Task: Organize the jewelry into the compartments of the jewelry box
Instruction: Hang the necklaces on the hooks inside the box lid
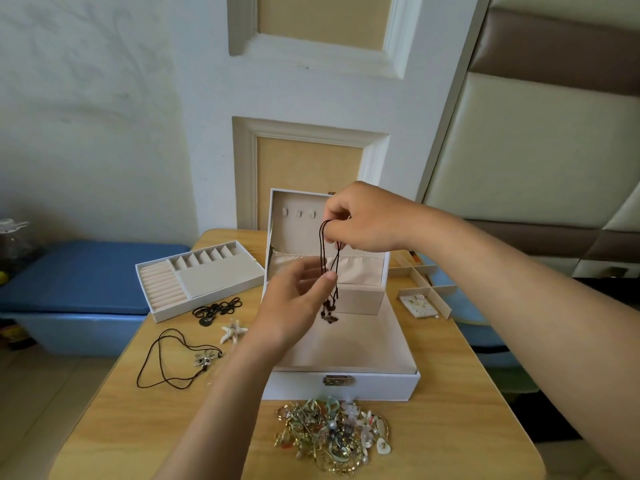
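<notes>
barely begun: pinching 1 cord necklace (323, 251) at its top loop with right hand (367, 220) and lower down with left hand (294, 299), hung over the open jewelry box (346, 379) near its lid hooks, leaving jewelry pile (332, 431), 2nd necklace (173, 358) and tray (201, 275) out on table (450, 410).

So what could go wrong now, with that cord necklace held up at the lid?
1. The cord necklace, pinched by the right hand and held lower by the left hand, hangs in doubled strands that might twist together before reaching a lid hook.
2. Its pendant dangles low and could snag the gathered pocket on the way up.
3. The left forearm passes beside the loose jewelry pile; a nudge could scatter it.
</notes>
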`<state>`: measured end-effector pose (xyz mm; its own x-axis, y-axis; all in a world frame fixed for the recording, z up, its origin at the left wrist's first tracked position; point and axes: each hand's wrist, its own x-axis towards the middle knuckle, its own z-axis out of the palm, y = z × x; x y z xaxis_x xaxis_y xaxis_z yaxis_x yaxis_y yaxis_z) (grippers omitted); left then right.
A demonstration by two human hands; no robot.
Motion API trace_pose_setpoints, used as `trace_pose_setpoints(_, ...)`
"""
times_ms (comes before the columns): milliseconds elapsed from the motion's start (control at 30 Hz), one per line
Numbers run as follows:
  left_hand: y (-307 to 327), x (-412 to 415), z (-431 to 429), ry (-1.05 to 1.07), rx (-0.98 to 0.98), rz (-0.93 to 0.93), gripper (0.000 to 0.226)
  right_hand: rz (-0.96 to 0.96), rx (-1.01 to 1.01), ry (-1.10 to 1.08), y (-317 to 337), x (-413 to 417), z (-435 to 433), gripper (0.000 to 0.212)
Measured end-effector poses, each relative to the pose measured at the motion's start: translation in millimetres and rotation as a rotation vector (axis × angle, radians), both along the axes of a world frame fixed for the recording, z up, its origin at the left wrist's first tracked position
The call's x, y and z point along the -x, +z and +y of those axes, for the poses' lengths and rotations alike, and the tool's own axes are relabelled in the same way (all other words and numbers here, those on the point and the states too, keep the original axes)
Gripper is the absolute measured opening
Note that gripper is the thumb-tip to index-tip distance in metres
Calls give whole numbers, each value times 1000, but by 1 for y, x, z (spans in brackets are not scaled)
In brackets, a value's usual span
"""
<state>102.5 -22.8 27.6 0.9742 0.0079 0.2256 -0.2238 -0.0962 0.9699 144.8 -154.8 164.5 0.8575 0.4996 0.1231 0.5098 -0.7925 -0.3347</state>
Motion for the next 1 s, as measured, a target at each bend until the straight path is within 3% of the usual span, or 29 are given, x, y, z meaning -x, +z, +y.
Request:
trace_pose_setpoints(67, 3, 1, 0, 11, 49, -39, 13, 17, 36, 3, -2, 1, 3, 18)
trace_pose_setpoints(167, 5, 2, 2, 16, 113, -68, 21, 32, 57, -22, -5, -1, 3, 21)
trace_pose_setpoints(300, 4, 1, 8, 38, 219, 26, 24, 29, 61, -101, -6, -10, -9, 22)
trace_pose_setpoints(400, 2, 0, 13, 73, 294, 99, 26, 144, -67, -176, -7, -17, -20, 19)
trace_pose_setpoints(667, -4, -1, 22, 192, 211, 179, 26, 496, -414, -282, -15, -18, -35, 13)
trace_pose_setpoints(1000, -8, -8, 28, 318, 239, 225, 23, 584, -482, -335, -3, -28, -56, 16)
